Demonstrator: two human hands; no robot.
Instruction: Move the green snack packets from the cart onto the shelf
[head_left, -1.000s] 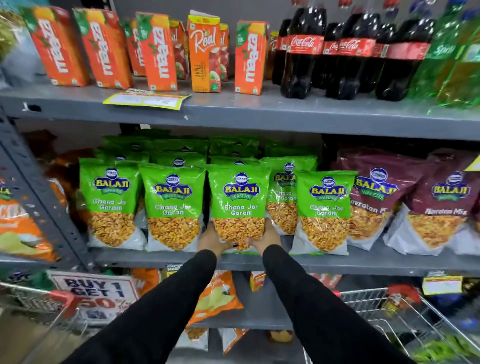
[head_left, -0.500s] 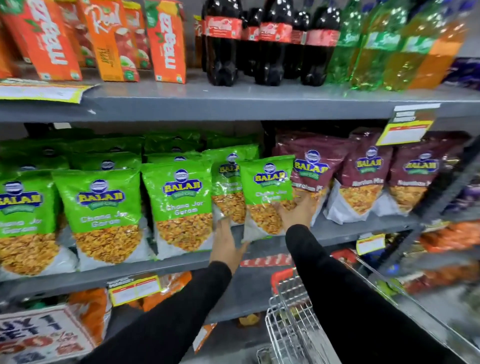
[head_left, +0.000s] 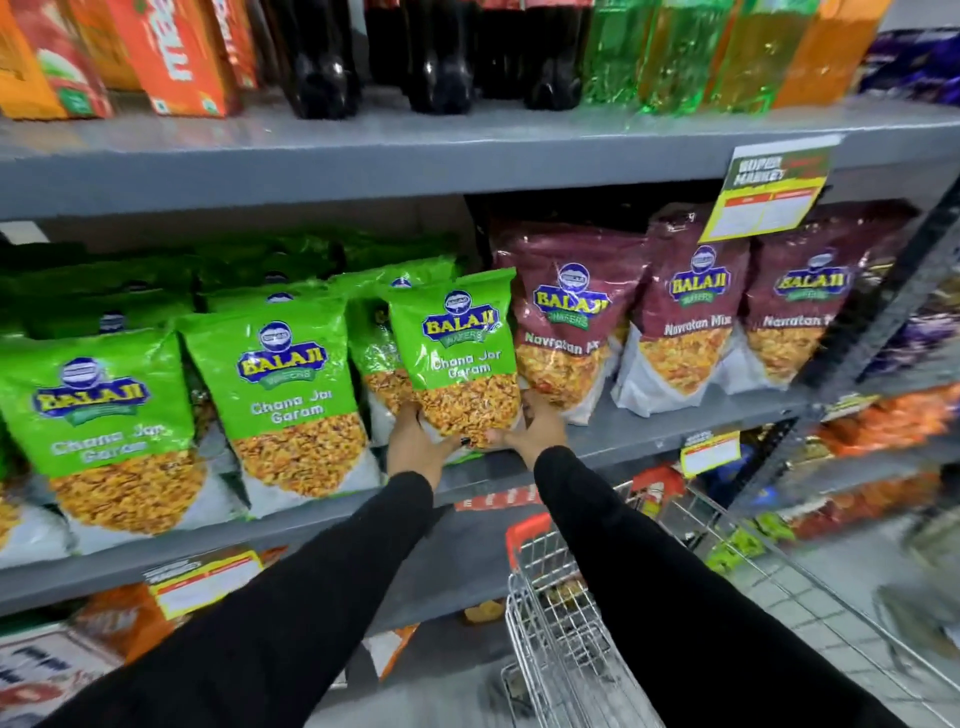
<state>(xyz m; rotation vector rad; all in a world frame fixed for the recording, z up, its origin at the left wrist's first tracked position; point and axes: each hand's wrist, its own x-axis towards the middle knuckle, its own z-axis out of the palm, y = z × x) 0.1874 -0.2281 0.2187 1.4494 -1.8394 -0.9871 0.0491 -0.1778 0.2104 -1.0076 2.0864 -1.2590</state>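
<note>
A green snack packet stands at the right end of the green row on the grey middle shelf. My left hand cups its lower left corner and my right hand its lower right corner. Both hands hold the packet's bottom, which sits at the shelf's front edge. More green packets stand in rows to the left, some partly hidden behind. The wire cart is below my right arm at the bottom centre; its contents are mostly hidden.
Maroon snack packets touch the held packet's right side. Juice cartons and soda bottles fill the top shelf. A yellow price sign hangs from that shelf. Orange packets lie on lower shelves. A grey upright stands at right.
Both hands moved right from the middle green packet to the end packet. They now grip its bottom corners. The camera view shifted right and closer.
</note>
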